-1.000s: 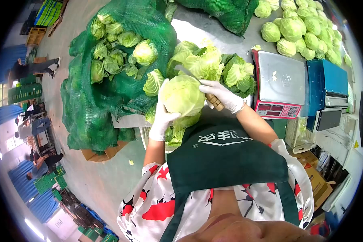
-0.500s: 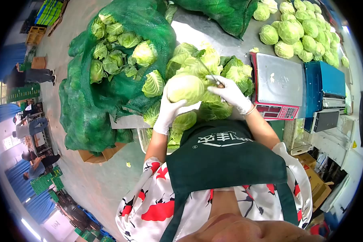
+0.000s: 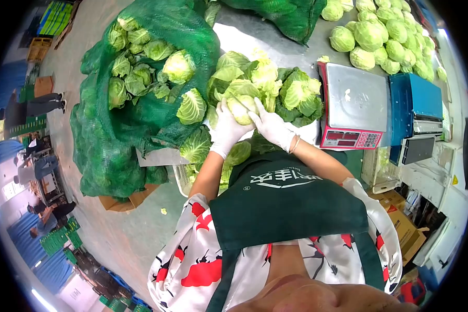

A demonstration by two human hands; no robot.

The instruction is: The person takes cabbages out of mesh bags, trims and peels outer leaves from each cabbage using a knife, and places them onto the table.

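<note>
A pale green cabbage (image 3: 239, 108) is held in front of me, over loose leaves on the table. My left hand (image 3: 229, 129), in a white glove, grips its left and near side. My right hand (image 3: 269, 125), gloved too, is closed at its right side. A thin knife blade (image 3: 241, 101) shows faintly across the cabbage, running from the right hand; its handle is hidden by the fingers. Loose outer leaves (image 3: 265, 78) lie behind the cabbage, and a darker leafy pile (image 3: 300, 96) is to its right.
A green mesh sack (image 3: 192, 47) with cabbages and leaves stands at left. On the right are a scale (image 3: 356, 101) with a red keypad and a blue machine (image 3: 416, 104). Many trimmed cabbages (image 3: 385, 39) are heaped behind. A white basket (image 3: 181, 179) sits below the table edge.
Both hands have come together around the cabbage. The right hand has moved left with the knife, whose blade stood up beside the cabbage before and now crosses it.
</note>
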